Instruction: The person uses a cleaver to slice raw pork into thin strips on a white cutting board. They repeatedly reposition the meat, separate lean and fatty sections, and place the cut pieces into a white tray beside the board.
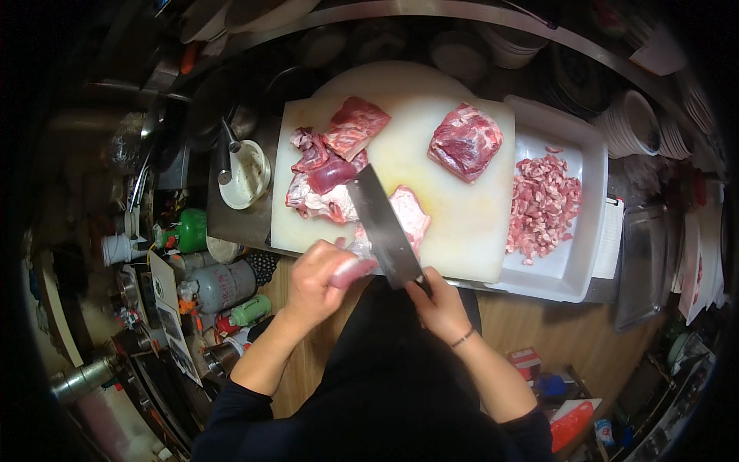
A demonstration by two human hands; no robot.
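My right hand [437, 306] grips the handle of a cleaver [382, 225], whose broad blade points up and to the left over the cutting board [462, 231]. In my left hand [316, 283] is a strip of raw meat [353, 272], lifted at the board's near edge, left of the blade. A pale slab of meat [410, 215] lies flat, partly behind the blade. Several raw pieces, among them a red chunk [357, 126] and a fatty piece [323, 202], are heaped at the board's left. One larger block of meat [466, 142] sits apart at the upper right.
A white plastic tub [583, 277] holding diced meat [545, 202] adjoins the board's right side. At left stands a white bowl [245, 182] with metal-ended handles over it. Stacked bowls [632, 124] line the back right. Gas cylinders [222, 286] stand at the lower left.
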